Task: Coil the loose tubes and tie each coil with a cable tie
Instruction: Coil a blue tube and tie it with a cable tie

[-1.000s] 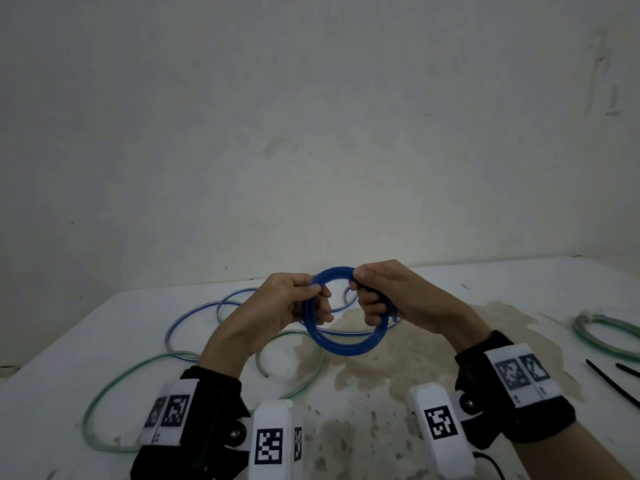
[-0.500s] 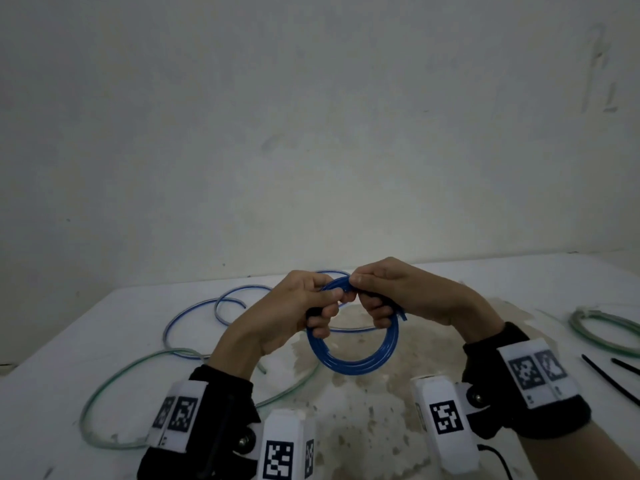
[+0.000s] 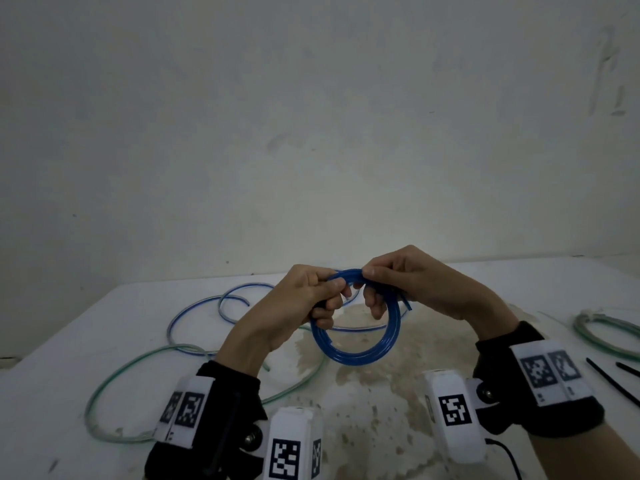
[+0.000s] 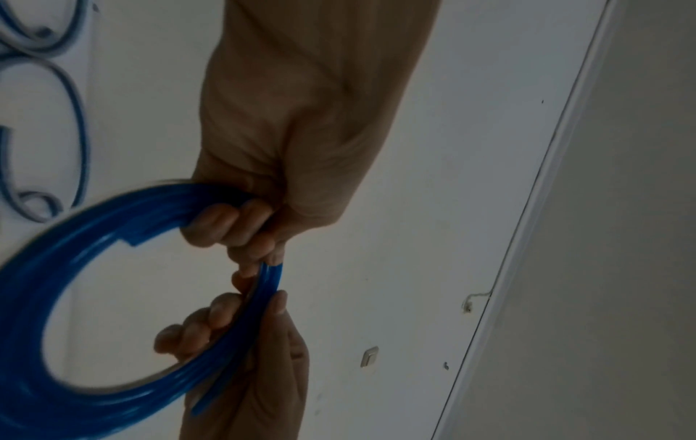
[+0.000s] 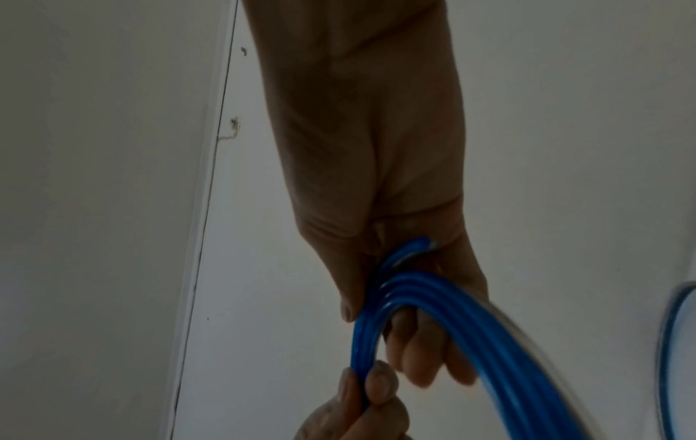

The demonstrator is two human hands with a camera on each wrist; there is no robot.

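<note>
**A:** Status pls: where's the task at?

**B:** I'm holding the dark blue translucent plastic tube coil (image 3: 356, 341) up off the white stained surface (image 3: 381, 393), approx. centre of the head view. My left hand (image 3: 301, 299) is curling its fingers (image 4: 226, 220) round the coil's top-left arc; my right hand (image 3: 415, 285) is pinching and wrapping the top-right arc. Both are gripping the coil, w/ the hands nearly touching at the top.

**A:** Tied yet?

**B:** No. I'm not seeing any tie on it, and one cut end is poking out by my right hand. Looks like I'm finishing the winding, so I'd say the coiling of this one is almost done.

**A:** What's left?

**B:** Lots. The pale blue clear tube (image 3: 194, 306) and the pale green clear tube (image 3: 114, 382) are lying loose on the surface at left. At far right the green coiled tube (image 3: 602, 337) is sitting bundled; can't tell if it's tied. The thin black cable ties (image 3: 609, 379) are lying near it, well apart from my hands.
</note>
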